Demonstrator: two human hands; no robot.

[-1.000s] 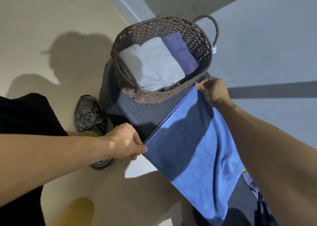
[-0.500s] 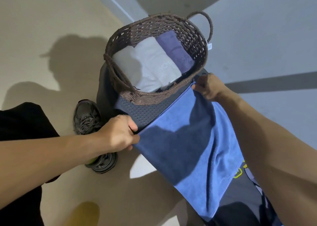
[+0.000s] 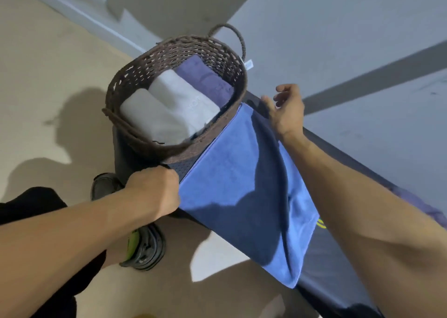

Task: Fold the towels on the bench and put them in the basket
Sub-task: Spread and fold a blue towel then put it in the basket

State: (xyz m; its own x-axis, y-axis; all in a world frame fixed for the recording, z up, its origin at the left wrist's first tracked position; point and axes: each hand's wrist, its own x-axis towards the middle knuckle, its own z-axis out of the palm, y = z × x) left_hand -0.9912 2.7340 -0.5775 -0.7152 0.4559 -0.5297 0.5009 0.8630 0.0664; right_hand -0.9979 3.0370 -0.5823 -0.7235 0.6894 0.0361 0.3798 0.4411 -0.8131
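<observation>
Folding step on the blue towel (image 3: 244,196), which lies spread flat across the dark bench (image 3: 338,276), its far edge touching the basket (image 3: 183,153). Left hand (image 3: 154,194) has its fingers curled round the towel's near-left corner, gripping it at the bench edge. Right hand (image 3: 286,111) hovers just above the far-right corner, fingers spread and relaxed, holding nothing; the corner lies flat just below the fingertips. Whether the thumb brushes the cloth is hard to tell, since shadow covers that spot.

The basket sits at the bench end, just past the left knuckles, already holding two folded white towels (image 3: 169,105) and a purple one (image 3: 205,78). So the task looks part done; this towel is laid out, not yet folded.

Next move likely calls for the right fingers to pinch a corner or edge, then both hands to bring one side over the other, keeping the edges lined up so the cloth doesn't slide off the bench.
</observation>
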